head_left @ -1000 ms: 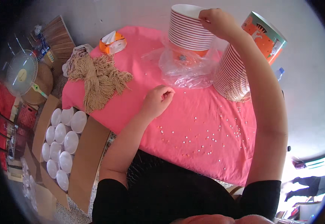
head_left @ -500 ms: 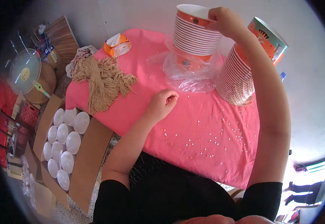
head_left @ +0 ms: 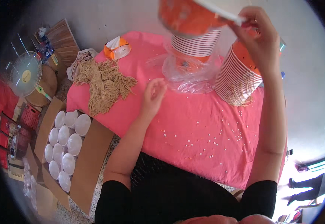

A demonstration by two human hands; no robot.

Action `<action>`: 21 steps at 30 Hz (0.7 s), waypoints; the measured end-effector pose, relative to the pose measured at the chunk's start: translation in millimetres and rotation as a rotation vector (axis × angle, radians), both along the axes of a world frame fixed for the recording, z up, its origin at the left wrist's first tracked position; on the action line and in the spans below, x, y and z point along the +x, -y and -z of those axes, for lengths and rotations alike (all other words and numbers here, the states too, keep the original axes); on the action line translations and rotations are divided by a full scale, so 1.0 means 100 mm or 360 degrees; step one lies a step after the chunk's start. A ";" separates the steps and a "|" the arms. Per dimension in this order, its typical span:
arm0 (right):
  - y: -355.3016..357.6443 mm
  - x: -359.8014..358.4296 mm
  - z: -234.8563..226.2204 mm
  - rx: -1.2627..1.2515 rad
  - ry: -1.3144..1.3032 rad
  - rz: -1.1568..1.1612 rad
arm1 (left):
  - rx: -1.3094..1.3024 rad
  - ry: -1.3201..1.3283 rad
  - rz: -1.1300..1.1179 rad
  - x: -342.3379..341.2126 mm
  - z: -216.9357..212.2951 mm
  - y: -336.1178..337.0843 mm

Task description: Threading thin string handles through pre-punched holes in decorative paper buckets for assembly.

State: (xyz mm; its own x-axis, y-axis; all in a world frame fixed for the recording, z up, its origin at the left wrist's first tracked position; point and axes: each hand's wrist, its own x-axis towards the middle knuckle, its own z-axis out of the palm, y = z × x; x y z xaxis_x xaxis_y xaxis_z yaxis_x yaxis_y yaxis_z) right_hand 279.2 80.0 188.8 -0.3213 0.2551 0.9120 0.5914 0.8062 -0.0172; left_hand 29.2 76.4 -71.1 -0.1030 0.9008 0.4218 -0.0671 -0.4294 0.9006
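An orange paper bucket (head_left: 186,16) with a white rim, smeared by motion, hangs tilted over the stack of nested paper buckets (head_left: 196,44). My right hand (head_left: 257,31) pinches its rim between thumb and fingers. That stack stands in a crumpled clear plastic bag (head_left: 190,76) on the pink tablecloth (head_left: 177,119). On the right leans another tall stack of buckets (head_left: 237,74), with beige cords hanging along its side. My left hand (head_left: 154,95) hovers above the cloth, left of the bag, holding nothing, its loosely bent fingers apart from the thumb.
A heap of beige string (head_left: 104,84) lies on the table's left, near an orange and white tissue pack (head_left: 117,48). Small pale beads (head_left: 209,140) are scattered over the cloth. Left of the table, an open carton (head_left: 89,164) holds several clear plastic cups (head_left: 74,145). Beyond stands a fan (head_left: 26,74).
My right hand has drawn the top bucket up off the bagged stack and tilted it. My left hand has shifted slightly left and away from me, its fingers loosening.
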 end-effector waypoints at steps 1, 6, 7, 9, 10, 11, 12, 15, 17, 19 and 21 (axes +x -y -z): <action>0.14 -0.07 0.09 -0.0026 0.0025 -0.0077 | -0.0190 0.0323 0.0073 -0.04 -0.08 0.02; 0.53 -0.16 0.54 -0.0166 0.0243 -0.0336 | -0.0697 0.1169 0.0163 -0.16 -0.22 -0.03; 0.56 -0.15 0.61 -0.0220 0.0241 -0.0356 | -0.0541 0.1177 0.0440 -0.13 -0.29 0.00; 0.56 -0.17 0.75 -0.0288 0.0183 -0.0443 | -0.0435 0.1180 0.0670 -0.16 -0.33 0.04; 0.56 -0.17 0.79 -0.0358 0.0181 -0.0498 | -0.0438 0.1178 0.0656 -0.21 -0.27 -0.02; 0.57 -0.18 0.81 -0.0424 0.0183 -0.0560 | -0.0377 0.1266 0.0768 -0.30 -0.16 -0.09; 0.57 -0.17 0.83 -0.0474 0.0145 -0.0612 | -0.0317 0.1352 0.0887 -0.34 -0.11 -0.12; 0.55 -0.11 0.89 -0.0697 0.0167 -0.0703 | -0.0135 0.1252 0.0906 -0.37 -0.03 -0.13; 0.52 -0.07 0.91 -0.0836 0.0202 -0.0722 | -0.0133 0.1208 0.1054 -0.39 0.00 -0.12; 0.45 0.00 0.94 -0.0977 0.0238 -0.0735 | -0.0134 0.1167 0.1208 -0.41 0.03 -0.10; 0.35 0.09 0.98 -0.0989 0.0210 -0.0714 | -0.0132 0.1126 0.1358 -0.44 0.07 -0.07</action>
State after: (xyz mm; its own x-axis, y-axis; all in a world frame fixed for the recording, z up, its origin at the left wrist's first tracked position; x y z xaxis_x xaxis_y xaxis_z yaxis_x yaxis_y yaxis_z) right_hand 288.0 44.7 90.8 -0.6104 0.5272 0.5911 0.2396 0.8342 -0.4967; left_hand -15.1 83.1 -78.4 0.3705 0.8135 0.4482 -0.8220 0.0625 0.5660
